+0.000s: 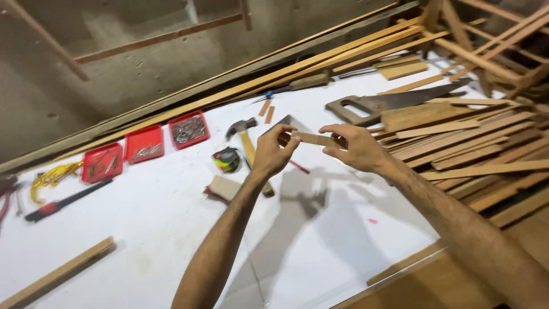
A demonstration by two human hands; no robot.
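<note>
Small wood strip (pixel 313 138) pinched endwise between left hand (pixel 273 152) fingers and right hand (pixel 353 147) fingers.

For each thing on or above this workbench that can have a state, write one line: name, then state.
Wood strip: held above the table, pinched at both ends.
Left hand: gripping the strip.
Right hand: gripping the strip.
Red trays: open, holding small metal pieces.
Hammer: lying flat.
Handsaw: lying flat, partly on planks.
Tape measure: resting on the table.

Bare grey concrete wall (pixel 131 51) behind white worktop (pixel 143 223); long timber battens (pixel 274 80) lean along wall base. Hard overhead light, sharp shadows on worktop.
</note>
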